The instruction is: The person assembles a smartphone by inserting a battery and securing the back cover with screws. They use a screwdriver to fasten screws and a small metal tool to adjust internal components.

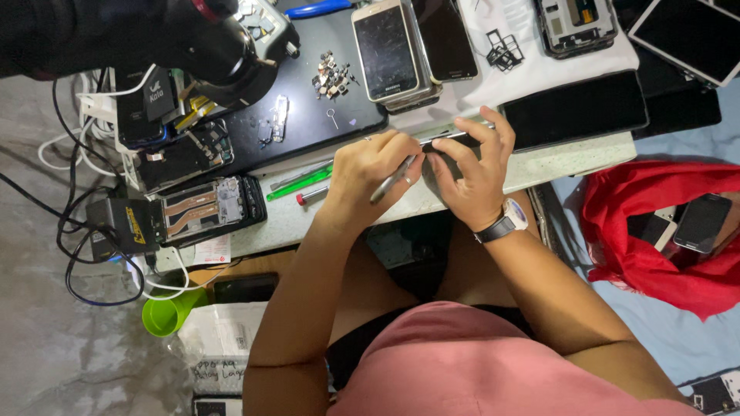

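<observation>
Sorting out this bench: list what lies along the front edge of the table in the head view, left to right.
Opened phone with exposed insides → green pry tool → red-capped pen-like tool → left hand holding a metal tool → right hand steadying a thin dark phone.

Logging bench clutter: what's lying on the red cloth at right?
Two dark phones lie in the red cloth, one only partly showing. Folds hide whatever else it holds.
</observation>
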